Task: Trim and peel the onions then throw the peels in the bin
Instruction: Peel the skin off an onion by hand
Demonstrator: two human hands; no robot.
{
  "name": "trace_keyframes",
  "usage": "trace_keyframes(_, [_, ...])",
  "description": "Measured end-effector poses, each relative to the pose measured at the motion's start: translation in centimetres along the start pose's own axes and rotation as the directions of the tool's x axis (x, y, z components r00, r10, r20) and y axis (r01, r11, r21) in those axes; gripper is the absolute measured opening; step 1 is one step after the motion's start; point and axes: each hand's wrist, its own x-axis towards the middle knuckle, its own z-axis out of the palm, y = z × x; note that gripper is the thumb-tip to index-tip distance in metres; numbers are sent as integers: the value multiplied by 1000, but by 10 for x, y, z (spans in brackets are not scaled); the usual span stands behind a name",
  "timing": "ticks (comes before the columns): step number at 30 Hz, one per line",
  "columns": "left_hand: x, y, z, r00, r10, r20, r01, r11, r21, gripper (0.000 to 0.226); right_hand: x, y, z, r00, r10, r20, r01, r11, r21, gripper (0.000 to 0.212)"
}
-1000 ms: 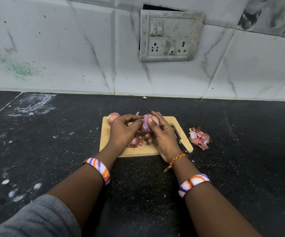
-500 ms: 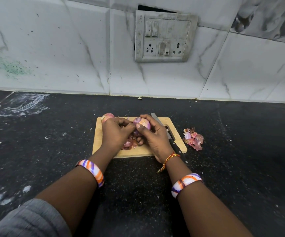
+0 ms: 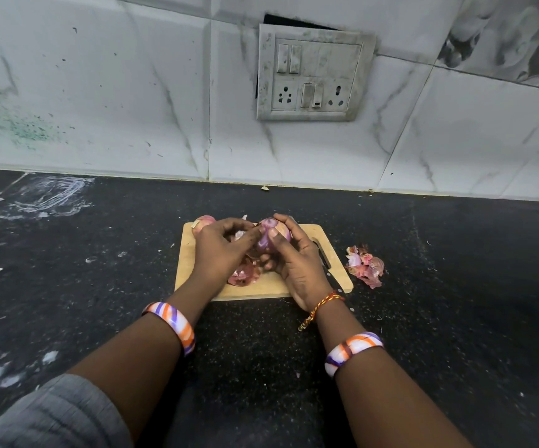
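A purple onion (image 3: 269,233) is held above the wooden cutting board (image 3: 337,260). My right hand (image 3: 295,265) grips it from the right, thumb across its front. My left hand (image 3: 221,250) pinches at the onion's skin on its left side. Loose peels (image 3: 244,275) lie on the board under my hands. A second onion (image 3: 203,222) sits at the board's far left corner. A pile of pink peels (image 3: 364,266) lies on the black counter right of the board. A knife (image 3: 325,260) lies along the board's right side, mostly hidden by my right hand.
The black counter (image 3: 84,286) carries white smears and specks at left. A tiled wall with a switch and socket plate (image 3: 313,74) rises right behind the board. No bin is in view.
The hands stay on the onion over the board; my fingers have shifted slightly on its skin. The camera has moved a little.
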Motion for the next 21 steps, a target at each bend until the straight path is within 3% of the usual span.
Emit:
trace_keyframes(10, [0,-2,1,994,85,-64,-74,986,146,7,-1,0,0,999,-41,18,43,992,-118,30])
trace_keyframes(15, [2,-3,1,994,32,-104,-9,976,220,13,-3,-2,1,994,-73,83,84,987,-136,31])
trace_keyframes(21, [6,-6,0,987,-110,-115,121,988,99,31,0,-1,-1,987,-47,154,57,996,-61,35])
